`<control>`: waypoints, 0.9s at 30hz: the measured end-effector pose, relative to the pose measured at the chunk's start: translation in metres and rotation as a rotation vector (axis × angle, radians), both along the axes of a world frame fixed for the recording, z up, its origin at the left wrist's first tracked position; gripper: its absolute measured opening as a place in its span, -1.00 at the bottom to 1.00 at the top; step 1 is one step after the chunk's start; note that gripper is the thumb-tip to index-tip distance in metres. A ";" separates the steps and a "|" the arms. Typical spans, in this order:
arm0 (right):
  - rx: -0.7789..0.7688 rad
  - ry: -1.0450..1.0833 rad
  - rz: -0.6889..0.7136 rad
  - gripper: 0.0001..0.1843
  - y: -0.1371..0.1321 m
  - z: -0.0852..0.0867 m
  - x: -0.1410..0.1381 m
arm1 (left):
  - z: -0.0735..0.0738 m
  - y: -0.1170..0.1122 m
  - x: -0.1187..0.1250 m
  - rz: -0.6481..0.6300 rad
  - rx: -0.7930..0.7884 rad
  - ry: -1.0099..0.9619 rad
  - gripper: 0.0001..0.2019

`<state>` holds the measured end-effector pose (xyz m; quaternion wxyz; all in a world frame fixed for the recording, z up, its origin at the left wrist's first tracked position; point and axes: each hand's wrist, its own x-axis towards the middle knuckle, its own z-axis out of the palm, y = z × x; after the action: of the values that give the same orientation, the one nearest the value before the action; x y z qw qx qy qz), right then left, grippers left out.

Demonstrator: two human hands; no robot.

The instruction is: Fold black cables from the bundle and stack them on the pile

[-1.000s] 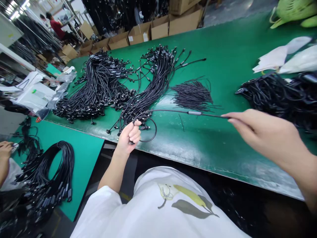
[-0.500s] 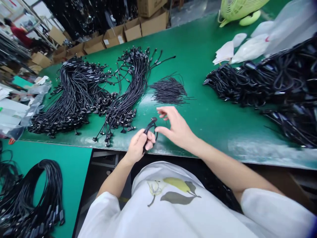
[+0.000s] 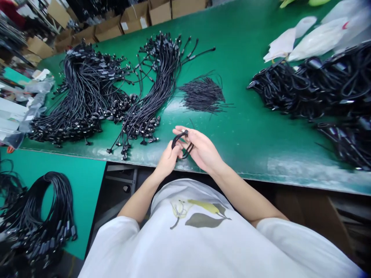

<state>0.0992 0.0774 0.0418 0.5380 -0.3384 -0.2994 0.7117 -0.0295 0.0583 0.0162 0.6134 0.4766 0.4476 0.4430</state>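
Close to the table's front edge, a short black cable [image 3: 174, 141] is bent into a small coil between my two hands. My left hand [image 3: 168, 159] pinches the lower left side of the loops. From the right, my right hand [image 3: 204, 150] has closed round the coil, its thumb by a connector end [image 3: 185, 132] at the top. A thin black strand shows just past the right fingertips; whether they hold it I cannot tell. Beyond the hands lies a heap of short black ties [image 3: 203, 94], and a bundle of straight black cables [image 3: 158, 88] is to its left.
A larger pile of cables [image 3: 84, 85] spreads over the green table [image 3: 240, 146] at left. Coiled black cables [image 3: 313, 88] and plastic bags [image 3: 319, 38] lie at right. A lower green surface [image 3: 89, 177] bears looped cables [image 3: 62, 193]. Cardboard boxes [image 3: 135, 19] line the far edge.
My right hand has moved left and closed on the coiled cable, having been apart with spread fingers. The coil has turned, and the view has tilted down a little.
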 end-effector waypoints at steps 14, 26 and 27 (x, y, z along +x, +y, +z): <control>-0.059 0.094 0.161 -0.55 0.023 -0.001 -0.007 | -0.002 -0.009 0.003 -0.290 -0.392 -0.238 -0.53; -0.021 0.045 0.029 -0.54 0.016 0.005 -0.004 | 0.006 -0.015 0.017 -0.256 -0.517 -0.292 -0.63; -0.018 0.042 0.009 -0.53 0.016 0.006 -0.005 | 0.007 -0.015 0.018 -0.246 -0.531 -0.318 -0.63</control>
<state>0.0944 0.0935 0.0475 0.5380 -0.3268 -0.2831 0.7236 -0.0114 0.0436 0.0228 0.8274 0.2754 0.3850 0.3021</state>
